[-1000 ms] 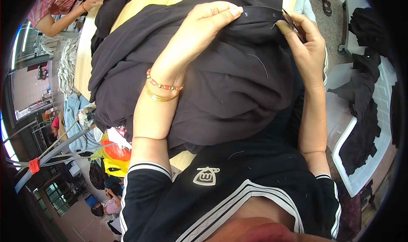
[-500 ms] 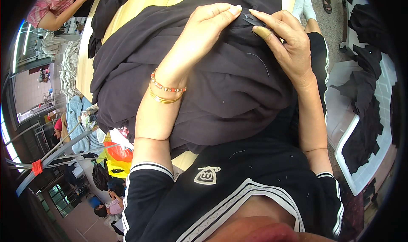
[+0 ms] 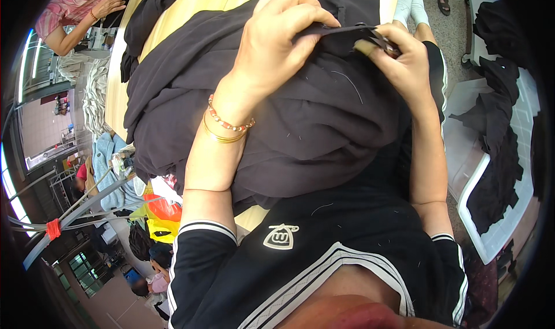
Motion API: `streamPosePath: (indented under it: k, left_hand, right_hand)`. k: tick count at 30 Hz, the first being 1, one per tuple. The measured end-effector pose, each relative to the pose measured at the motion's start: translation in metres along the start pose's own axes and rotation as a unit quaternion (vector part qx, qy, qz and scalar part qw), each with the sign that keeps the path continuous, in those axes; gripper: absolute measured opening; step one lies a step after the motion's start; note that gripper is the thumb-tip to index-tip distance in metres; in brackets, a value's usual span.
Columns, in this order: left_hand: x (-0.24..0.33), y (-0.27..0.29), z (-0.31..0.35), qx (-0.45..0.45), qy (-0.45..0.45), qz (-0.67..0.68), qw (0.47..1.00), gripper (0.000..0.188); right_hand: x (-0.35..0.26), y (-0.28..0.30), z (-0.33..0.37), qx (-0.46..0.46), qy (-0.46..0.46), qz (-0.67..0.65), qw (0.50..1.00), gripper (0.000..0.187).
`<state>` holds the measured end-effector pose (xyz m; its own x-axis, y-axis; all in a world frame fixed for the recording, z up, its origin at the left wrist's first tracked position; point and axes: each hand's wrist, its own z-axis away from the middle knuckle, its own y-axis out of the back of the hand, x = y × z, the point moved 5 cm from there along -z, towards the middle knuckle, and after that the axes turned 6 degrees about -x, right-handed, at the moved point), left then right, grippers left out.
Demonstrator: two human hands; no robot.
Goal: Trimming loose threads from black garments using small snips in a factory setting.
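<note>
A large heap of black fabric [image 3: 277, 138] lies before me, spread over the table and up against my body. My left hand [image 3: 274, 45] is closed on a folded edge of this cloth, lifting it in a narrow strip. At the strip's right end, my right hand [image 3: 409, 69] closes round small dark thread snips [image 3: 388, 47], partly hidden by the fingers and blurred. A yellowish cover [image 3: 364, 47] sits on the right thumb. Loose pale threads [image 3: 350, 83] lie on the cloth.
Pale wooden table [image 3: 222, 8] shows beyond the heap. At right stands a white plastic bin [image 3: 483, 251] with black cloth pieces. Another person's hand [image 3: 108, 6] is at the far left. Colourful bags [image 3: 163, 225] hang left, near a metal pole [image 3: 75, 204].
My hands have moved apart, with the fabric edge now stretched between them. My left hand has turned and shifted slightly left; the right has moved right and a little down with the snips.
</note>
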<state>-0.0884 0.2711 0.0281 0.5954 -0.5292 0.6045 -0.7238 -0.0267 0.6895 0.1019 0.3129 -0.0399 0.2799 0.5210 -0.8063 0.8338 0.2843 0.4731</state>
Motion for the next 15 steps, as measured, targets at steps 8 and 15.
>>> streamPosePath:
  k: [8, 15]
  left_hand:
    - [0.002, 0.003, 0.011, 0.147, -0.196, -0.154, 0.957, 0.033]
    - [-0.022, 0.0, 0.002, 0.084, 0.093, -0.207, 0.97, 0.012]
  right_hand:
    - [-0.033, 0.036, 0.019, 0.189, 0.221, 0.176, 0.941, 0.039]
    - [-0.027, 0.033, 0.02, 0.125, 0.172, 0.146, 0.966, 0.036]
